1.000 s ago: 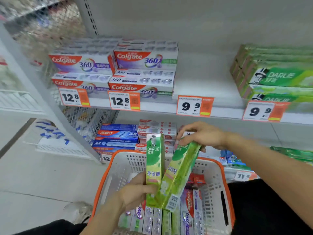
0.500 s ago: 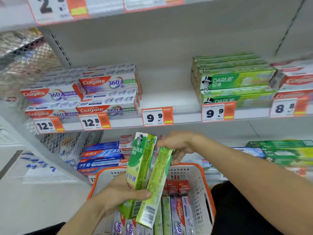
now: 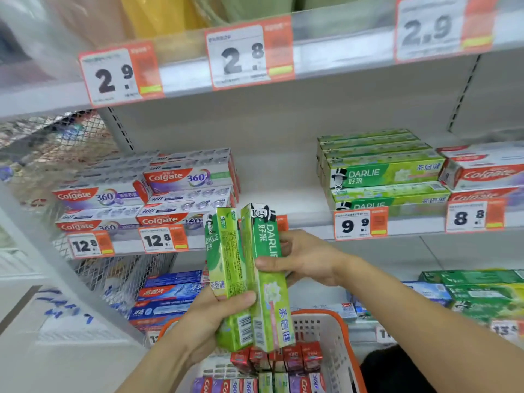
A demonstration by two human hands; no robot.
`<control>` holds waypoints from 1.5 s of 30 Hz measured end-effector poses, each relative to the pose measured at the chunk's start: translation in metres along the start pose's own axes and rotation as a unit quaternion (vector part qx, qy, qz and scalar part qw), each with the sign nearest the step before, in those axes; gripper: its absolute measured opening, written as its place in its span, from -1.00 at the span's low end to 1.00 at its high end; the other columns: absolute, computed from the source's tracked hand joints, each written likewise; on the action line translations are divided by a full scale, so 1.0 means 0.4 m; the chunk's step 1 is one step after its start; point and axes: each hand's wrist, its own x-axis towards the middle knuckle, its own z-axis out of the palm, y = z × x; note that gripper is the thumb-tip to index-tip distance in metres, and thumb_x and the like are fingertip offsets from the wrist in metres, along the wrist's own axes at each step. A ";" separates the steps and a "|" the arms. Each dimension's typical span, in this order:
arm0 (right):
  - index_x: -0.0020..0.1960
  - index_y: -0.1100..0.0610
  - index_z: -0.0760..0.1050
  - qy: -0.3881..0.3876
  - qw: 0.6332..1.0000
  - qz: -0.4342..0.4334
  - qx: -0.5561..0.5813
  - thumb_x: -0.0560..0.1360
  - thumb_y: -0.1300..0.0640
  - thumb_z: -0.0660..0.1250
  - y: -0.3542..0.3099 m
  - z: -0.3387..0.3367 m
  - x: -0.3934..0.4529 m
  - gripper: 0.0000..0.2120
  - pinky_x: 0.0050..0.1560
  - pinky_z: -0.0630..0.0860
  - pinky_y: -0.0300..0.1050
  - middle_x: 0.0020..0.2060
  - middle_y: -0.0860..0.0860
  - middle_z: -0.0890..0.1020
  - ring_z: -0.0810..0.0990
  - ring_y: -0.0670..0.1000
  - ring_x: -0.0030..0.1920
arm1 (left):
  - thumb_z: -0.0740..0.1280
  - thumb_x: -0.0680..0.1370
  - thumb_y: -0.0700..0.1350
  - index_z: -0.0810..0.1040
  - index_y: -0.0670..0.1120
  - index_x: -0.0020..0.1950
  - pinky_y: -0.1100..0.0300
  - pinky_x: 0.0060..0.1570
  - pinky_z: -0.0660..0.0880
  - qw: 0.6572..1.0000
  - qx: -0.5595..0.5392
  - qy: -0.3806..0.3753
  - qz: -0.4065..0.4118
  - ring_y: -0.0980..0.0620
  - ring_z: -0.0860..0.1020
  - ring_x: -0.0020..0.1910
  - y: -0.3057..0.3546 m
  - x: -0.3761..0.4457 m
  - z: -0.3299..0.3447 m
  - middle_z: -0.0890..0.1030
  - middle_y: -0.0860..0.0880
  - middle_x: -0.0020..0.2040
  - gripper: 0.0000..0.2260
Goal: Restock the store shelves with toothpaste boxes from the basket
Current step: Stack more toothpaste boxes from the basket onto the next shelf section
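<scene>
- Across the middle shelf [image 3: 283,219], stock already stands in rows: grey-and-red Colgate 360 boxes [image 3: 181,177] stacked toward the left end, a green Darlie stack [image 3: 382,174] toward the right end, and red Colgate boxes [image 3: 482,171] just beside it at the right edge. Between the two stacks a wide stretch of shelf is bare, above a price tag partly hidden by the held boxes; I judge this gap the likely spot for the green boxes.
- Below the hands, the orange-rimmed basket [image 3: 337,330] holds plenty of stock, including small red boxes and several Colgate 360 boxes standing on end, so most of the restocking looks left to do.
- Just above the basket and in front of the shelf's front edge, two green Darlie toothpaste boxes [image 3: 243,279] are held upright and side by side, touching; neither is on the shelf yet.
- Right hand [image 3: 306,262] grips the right-hand box near its middle, thumb across its front.
- Left hand [image 3: 218,310] grips the left-hand box near its lower end, thumb across the front.
</scene>
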 end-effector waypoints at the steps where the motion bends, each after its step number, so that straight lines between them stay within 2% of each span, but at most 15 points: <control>1: 0.19 0.23 0.52 0.055 0.998 -0.009 -0.004 0.18 -0.11 0.62 -0.003 -0.002 -0.002 -0.29 -0.01 0.63 0.22 -0.04 0.11 0.74 0.72 0.19 -0.04 | 0.75 -0.01 -0.04 0.60 -0.23 0.22 -0.11 -0.03 0.62 1.000 0.008 0.007 0.005 -0.31 0.67 0.06 0.010 0.006 0.011 0.66 -0.32 0.12 -0.16; 3: 0.05 0.25 0.52 0.138 0.990 -0.022 -0.015 0.10 -0.16 0.66 -0.009 -0.006 -0.002 -0.28 -0.11 0.64 0.21 -0.15 0.15 0.74 0.73 0.19 -0.12 | 0.72 0.07 -0.08 0.62 -0.22 0.19 -0.07 -0.06 0.63 1.000 0.022 0.015 0.016 -0.27 0.69 0.02 0.027 0.016 0.040 0.68 -0.29 0.08 -0.27; 5: -0.02 0.20 0.54 0.154 0.988 -0.031 -0.013 0.18 -0.15 0.62 -0.021 -0.018 -0.009 -0.43 -0.17 0.64 0.09 -0.17 0.16 0.74 0.73 0.14 -0.17 | 0.62 0.20 -0.18 0.63 -0.23 0.18 -0.04 -0.05 0.64 0.999 0.032 0.029 0.032 -0.24 0.70 0.00 0.040 0.034 0.069 0.70 -0.27 0.05 -0.44; 8: 0.18 0.18 0.56 0.096 0.994 -0.043 0.000 0.41 0.05 0.54 -0.050 -0.057 -0.034 -0.59 0.01 0.66 0.04 -0.03 0.14 0.74 0.72 0.14 -0.01 | 0.64 0.22 -0.24 0.66 -0.20 0.17 -0.12 0.14 0.57 0.997 0.034 0.053 0.052 -0.23 0.69 0.04 0.051 0.065 0.108 0.70 -0.24 0.06 -0.47; 11: 0.33 0.11 0.53 0.048 0.998 -0.038 -0.012 0.50 0.22 0.46 -0.069 -0.119 -0.064 -0.59 0.10 0.64 0.03 0.04 0.16 0.72 0.70 0.15 0.02 | 0.65 0.21 -0.21 0.67 -0.16 0.14 -0.15 0.23 0.51 0.995 0.034 0.051 0.075 -0.21 0.68 0.08 0.068 0.092 0.138 0.70 -0.21 0.08 -0.48; 16: 0.40 0.02 0.49 0.125 0.986 -0.108 -0.037 0.41 0.23 0.51 -0.103 -0.210 -0.113 -0.42 0.09 0.60 0.04 0.01 0.15 0.72 0.68 0.09 0.02 | 0.62 0.29 -0.10 0.65 -0.16 0.12 -0.16 0.20 0.54 0.991 0.049 0.053 0.111 -0.12 0.67 0.03 0.099 0.121 0.189 0.72 -0.13 0.04 -0.56; 19: 0.42 -0.08 0.42 0.257 0.928 -0.243 -0.112 0.42 0.24 0.52 -0.119 -0.264 -0.149 -0.36 0.15 0.56 -0.15 0.05 -0.03 0.73 0.68 -0.04 0.07 | 0.53 0.32 -0.09 0.68 -0.09 -0.02 -0.15 0.07 0.58 0.993 0.017 0.059 0.103 -0.07 0.65 -0.13 0.116 0.133 0.204 0.69 -0.13 -0.10 -0.74; 24: 0.44 0.04 0.44 0.393 0.803 -0.334 -0.301 0.47 0.20 0.50 -0.106 -0.334 -0.191 -0.43 0.26 0.47 -0.29 0.22 -0.20 0.58 0.56 -0.27 0.20 | 0.51 0.31 -0.02 0.58 -0.20 0.18 -0.18 0.00 0.61 0.992 0.029 0.048 0.109 -0.12 0.67 -0.10 0.129 0.144 0.213 0.67 -0.17 -0.06 -0.50; 28: 0.38 0.02 0.52 0.391 0.768 -0.297 -0.412 0.46 0.31 0.48 -0.087 -0.388 -0.210 -0.48 0.34 0.36 -0.26 0.25 -0.07 0.59 0.54 -0.02 0.25 | 0.49 0.35 -0.02 0.57 -0.23 0.19 -0.11 -0.04 0.62 0.992 0.044 0.043 0.114 -0.14 0.67 -0.07 0.126 0.152 0.215 0.67 -0.16 -0.07 -0.52; 31: 0.35 -0.03 0.55 0.380 0.746 -0.190 -0.513 0.47 0.30 0.47 -0.064 -0.420 -0.198 -0.50 0.41 0.31 0.22 0.31 -0.04 0.58 0.49 0.12 0.32 | 0.50 0.34 0.00 0.56 -0.23 0.18 -0.13 -0.03 0.62 0.990 0.050 0.045 0.121 -0.17 0.68 -0.04 0.124 0.161 0.213 0.68 -0.15 -0.08 -0.51; 33: 0.40 -0.13 0.48 0.374 0.750 -0.097 -0.537 0.51 0.27 0.41 -0.058 -0.415 -0.190 -0.47 0.50 0.08 0.34 0.41 -0.13 0.48 0.34 0.09 0.45 | 0.50 0.32 0.01 0.57 -0.21 0.17 -0.16 0.02 0.60 0.989 0.058 0.047 0.127 -0.18 0.67 -0.02 0.123 0.164 0.212 0.69 -0.15 -0.07 -0.50; 35: 0.45 -0.18 0.39 0.374 0.749 -0.049 -0.545 0.51 0.26 0.40 -0.053 -0.406 -0.184 -0.41 0.55 -0.14 0.28 0.50 -0.14 0.34 0.18 0.04 0.54 | 0.50 0.32 0.01 0.57 -0.18 0.17 -0.15 0.05 0.59 0.988 0.071 0.043 0.133 -0.15 0.67 -0.03 0.122 0.165 0.211 0.70 -0.13 -0.06 -0.51; 37: 0.46 -0.19 0.34 0.376 0.738 -0.044 -0.558 0.48 0.28 0.41 -0.050 -0.399 -0.182 -0.33 0.55 -0.16 0.22 0.54 -0.09 0.25 0.13 0.04 0.56 | 0.50 0.33 0.01 0.57 -0.16 0.17 -0.10 0.05 0.60 0.986 0.084 0.038 0.139 -0.12 0.68 -0.04 0.122 0.165 0.210 0.71 -0.11 -0.06 -0.53; 41: 0.45 -0.20 0.39 0.377 0.741 -0.090 -0.548 0.47 0.33 0.41 -0.039 -0.416 -0.186 -0.32 0.54 -0.06 0.16 0.49 -0.11 0.36 0.20 0.05 0.53 | 0.51 0.31 0.05 0.59 -0.13 0.16 -0.14 0.10 0.59 0.985 0.099 0.027 0.137 -0.17 0.67 0.03 0.123 0.166 0.212 0.71 -0.13 -0.02 -0.52; 45: 0.43 -0.21 0.39 0.371 0.751 -0.107 -0.536 0.48 0.36 0.38 -0.034 -0.434 -0.182 -0.32 0.55 -0.19 0.18 0.47 -0.11 0.38 0.17 0.08 0.54 | 0.51 0.34 0.03 0.57 -0.09 0.18 -0.18 0.14 0.59 0.983 0.119 0.022 0.137 -0.14 0.68 0.03 0.126 0.169 0.214 0.71 -0.13 0.02 -0.54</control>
